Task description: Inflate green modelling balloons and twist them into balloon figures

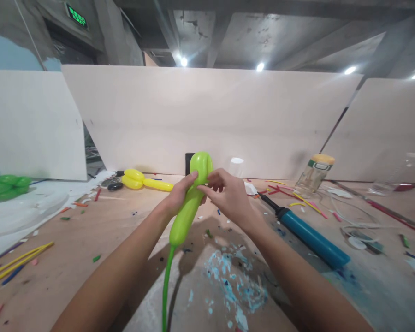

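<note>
A lime-green modelling balloon (186, 219) is held upright and slightly tilted over the table, its top bent into a folded loop. Its long uninflated tail hangs down toward me. My left hand (180, 192) grips the balloon just below the loop, thumb lying along its front and the other fingers mostly hidden behind it. On the other side my right hand (228, 192) is closed, with thumb and bent fingers pinching at the balloon where the loop meets the body. Exactly what the right fingertips pinch is partly hidden.
A teal hand pump (313, 237) lies to the right, near a jar with a yellow lid (314, 175). A yellow twisted balloon (141, 180) and green balloons (8, 186) rest at left. Uninflated balloons (19, 263) and scraps litter the table. White panels (210, 120) stand behind.
</note>
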Demonstrator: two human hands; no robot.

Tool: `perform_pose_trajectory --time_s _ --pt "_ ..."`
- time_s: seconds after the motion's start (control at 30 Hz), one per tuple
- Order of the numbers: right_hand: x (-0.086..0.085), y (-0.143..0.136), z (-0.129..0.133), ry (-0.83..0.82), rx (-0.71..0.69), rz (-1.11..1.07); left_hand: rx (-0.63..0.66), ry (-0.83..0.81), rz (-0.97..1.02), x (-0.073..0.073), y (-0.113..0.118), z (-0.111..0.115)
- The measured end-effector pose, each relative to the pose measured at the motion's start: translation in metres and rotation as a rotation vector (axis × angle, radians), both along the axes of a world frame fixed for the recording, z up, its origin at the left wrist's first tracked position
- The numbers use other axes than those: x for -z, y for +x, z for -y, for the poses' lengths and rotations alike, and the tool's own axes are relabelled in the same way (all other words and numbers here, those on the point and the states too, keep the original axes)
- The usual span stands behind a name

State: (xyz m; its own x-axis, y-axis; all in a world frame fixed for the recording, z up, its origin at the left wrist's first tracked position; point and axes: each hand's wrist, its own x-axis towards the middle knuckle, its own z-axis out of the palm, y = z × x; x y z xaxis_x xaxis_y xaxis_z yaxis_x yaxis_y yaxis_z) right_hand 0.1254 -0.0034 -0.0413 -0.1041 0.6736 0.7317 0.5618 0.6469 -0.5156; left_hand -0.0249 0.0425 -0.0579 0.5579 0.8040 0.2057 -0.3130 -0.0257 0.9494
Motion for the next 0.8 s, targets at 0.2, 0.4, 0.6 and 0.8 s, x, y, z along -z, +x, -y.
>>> perform_pose_trajectory --time_s 0.2,0.4,0.6,0.8 --pt "0.0 -0.002 0.002 0.111 0.021 0.132 -0.08 0.081 -0.052 0.0 0.003 0.002" --pt "-0.001 -0.003 0.005 0.103 0.027 0.208 0.024 0.208 -0.058 -0.004 -0.001 0.005" --pt "-0.004 -0.005 0.006 0.1 -0.024 0.116 0.04 0.152 -0.03 -0.003 0.0 0.005" --pt "-0.017 0.004 0.012 -0.066 -0.212 -0.151 0.003 0.034 0.213 -0.006 -0.01 -0.007"
